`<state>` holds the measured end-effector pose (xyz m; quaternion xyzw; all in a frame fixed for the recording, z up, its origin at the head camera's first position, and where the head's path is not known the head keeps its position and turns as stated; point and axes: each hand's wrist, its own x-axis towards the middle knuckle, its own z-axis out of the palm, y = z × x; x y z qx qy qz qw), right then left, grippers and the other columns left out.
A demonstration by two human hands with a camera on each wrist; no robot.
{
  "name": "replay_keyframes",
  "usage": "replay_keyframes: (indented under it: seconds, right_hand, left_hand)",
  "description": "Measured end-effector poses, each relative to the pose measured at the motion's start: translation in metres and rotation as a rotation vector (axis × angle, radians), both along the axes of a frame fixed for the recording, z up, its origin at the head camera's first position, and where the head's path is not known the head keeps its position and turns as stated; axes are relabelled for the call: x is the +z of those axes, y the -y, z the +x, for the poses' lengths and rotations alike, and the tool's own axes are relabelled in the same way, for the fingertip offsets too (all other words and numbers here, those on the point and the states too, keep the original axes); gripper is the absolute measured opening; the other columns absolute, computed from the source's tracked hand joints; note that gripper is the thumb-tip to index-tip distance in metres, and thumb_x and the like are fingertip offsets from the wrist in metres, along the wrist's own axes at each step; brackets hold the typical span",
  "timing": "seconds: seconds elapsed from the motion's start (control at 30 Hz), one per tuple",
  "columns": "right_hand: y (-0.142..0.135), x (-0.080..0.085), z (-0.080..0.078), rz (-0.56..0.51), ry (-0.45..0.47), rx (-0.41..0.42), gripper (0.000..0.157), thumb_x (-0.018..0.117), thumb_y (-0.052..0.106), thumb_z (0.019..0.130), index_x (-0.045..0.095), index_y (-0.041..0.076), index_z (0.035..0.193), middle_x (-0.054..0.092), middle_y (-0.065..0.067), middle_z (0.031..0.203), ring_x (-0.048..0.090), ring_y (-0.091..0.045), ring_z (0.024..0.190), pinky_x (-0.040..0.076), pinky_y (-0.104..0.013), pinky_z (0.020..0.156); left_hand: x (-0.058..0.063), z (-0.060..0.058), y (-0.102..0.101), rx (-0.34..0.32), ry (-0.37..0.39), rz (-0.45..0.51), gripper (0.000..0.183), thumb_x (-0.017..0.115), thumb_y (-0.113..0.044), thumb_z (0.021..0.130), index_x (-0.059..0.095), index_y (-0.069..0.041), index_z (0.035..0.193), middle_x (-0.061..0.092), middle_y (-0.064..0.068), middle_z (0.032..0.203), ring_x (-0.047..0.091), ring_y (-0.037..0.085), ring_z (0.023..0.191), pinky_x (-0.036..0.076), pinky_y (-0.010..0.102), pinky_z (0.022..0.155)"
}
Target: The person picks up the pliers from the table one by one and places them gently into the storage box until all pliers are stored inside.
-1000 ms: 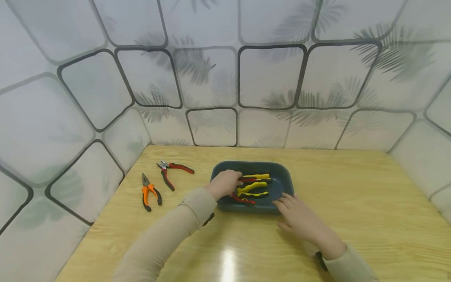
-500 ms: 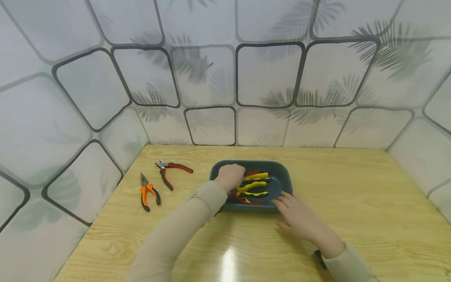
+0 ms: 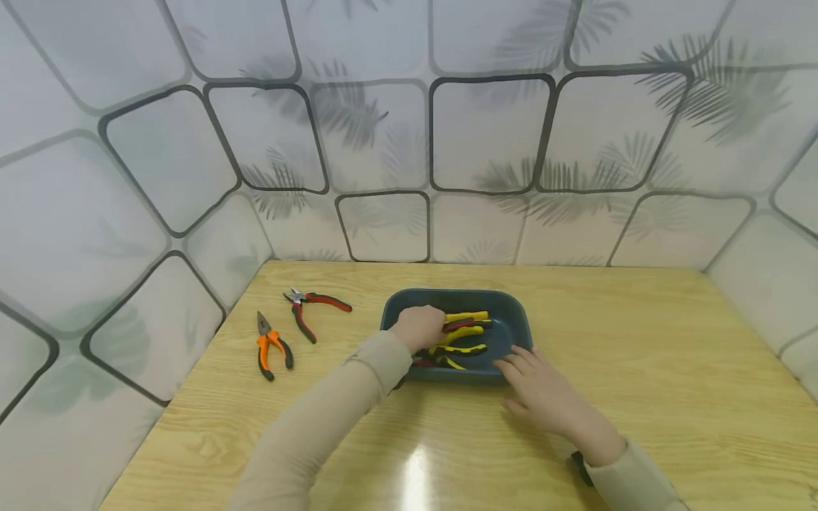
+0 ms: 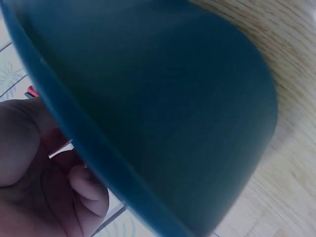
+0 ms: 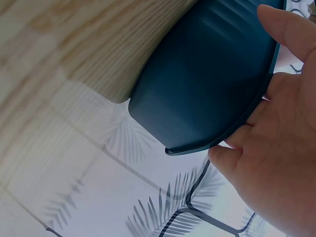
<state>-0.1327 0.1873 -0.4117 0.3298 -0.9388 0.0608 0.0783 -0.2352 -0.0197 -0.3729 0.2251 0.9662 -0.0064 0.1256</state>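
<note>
In the head view, a dark blue plastic bin (image 3: pixel 517 326) holds several pliers with yellow-and-black handles (image 3: pixel 469 349). My left hand (image 3: pixel 418 326) reaches over its left side, fingers curled down on red-and-black-handled pliers (image 3: pixel 460 324) whose handle sticks out to the right. The grip itself is hidden under the hand; the left wrist view shows bent fingers (image 4: pixel 89 190) beyond the bin's rim. At the front right corner, my right hand (image 3: pixel 543 390) lays fairly straight fingers over the rim. Its thumb (image 5: pixel 286 29) lies by the outer wall in the right wrist view.
Left of the bin on the wooden table (image 3: pixel 639 369) lie orange-handled long-nose pliers (image 3: pixel 271 345) and red-handled pliers (image 3: pixel 307 309), both with handles spread. Fabric walls (image 3: pixel 492 135) with a leaf pattern stand behind and to the sides.
My left hand has moved slightly right and deeper into the bin. The red-handled pliers under it have shifted among the yellow ones. My right hand stays at the rim.
</note>
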Motion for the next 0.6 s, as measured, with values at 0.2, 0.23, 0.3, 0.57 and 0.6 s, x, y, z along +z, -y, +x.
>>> replay_keyframes:
  seconds: [0.2,0.23,0.3,0.57,0.6]
  right_hand:
    - [0.001,0.001,0.001,-0.004,0.003,0.002,0.055,0.068,0.025,0.075,0.05,-0.004,0.117,0.052,-0.019,0.113,0.038,-0.04,0.115,0.025,-0.056,0.096]
    - [0.001,0.001,0.001,-0.005,0.004,0.003,0.055,0.068,0.025,0.075,0.05,-0.004,0.117,0.052,-0.019,0.113,0.038,-0.04,0.114,0.025,-0.057,0.096]
    - [0.002,0.001,0.0,-0.008,0.007,0.002,0.055,0.068,0.025,0.075,0.05,-0.004,0.117,0.052,-0.019,0.113,0.038,-0.04,0.115,0.025,-0.057,0.096]
    - [0.0,0.001,0.0,-0.002,0.018,-0.01,0.055,0.069,0.025,0.075,0.05,-0.004,0.118,0.052,-0.019,0.114,0.038,-0.04,0.115,0.025,-0.056,0.096]
    - [0.0,0.0,0.0,-0.003,0.018,-0.01,0.055,0.069,0.026,0.075,0.05,-0.004,0.118,0.052,-0.019,0.114,0.038,-0.04,0.115,0.025,-0.056,0.096]
  left_hand:
    - [0.006,0.006,0.013,-0.077,-0.031,-0.02,0.013,0.05,-0.016,0.09,0.062,-0.013,0.095,0.056,0.0,0.085,0.048,0.012,0.061,0.043,0.026,0.049]
    - [0.008,0.007,0.017,-0.097,-0.047,-0.027,0.015,0.05,-0.014,0.09,0.062,-0.013,0.099,0.056,0.001,0.088,0.048,0.012,0.063,0.044,0.026,0.05]
    - [0.012,0.009,0.023,-0.124,-0.068,-0.029,0.021,0.048,-0.012,0.091,0.061,-0.015,0.106,0.055,0.001,0.094,0.051,0.011,0.067,0.045,0.025,0.053]
    - [0.017,0.012,0.048,-0.288,-0.056,0.062,0.028,0.041,-0.01,0.092,0.06,-0.015,0.113,0.056,0.002,0.102,0.056,0.016,0.09,0.048,0.028,0.072]
    - [0.018,0.012,0.051,-0.312,-0.069,0.076,0.027,0.042,-0.01,0.093,0.06,-0.015,0.112,0.056,0.002,0.102,0.055,0.016,0.092,0.048,0.028,0.073]
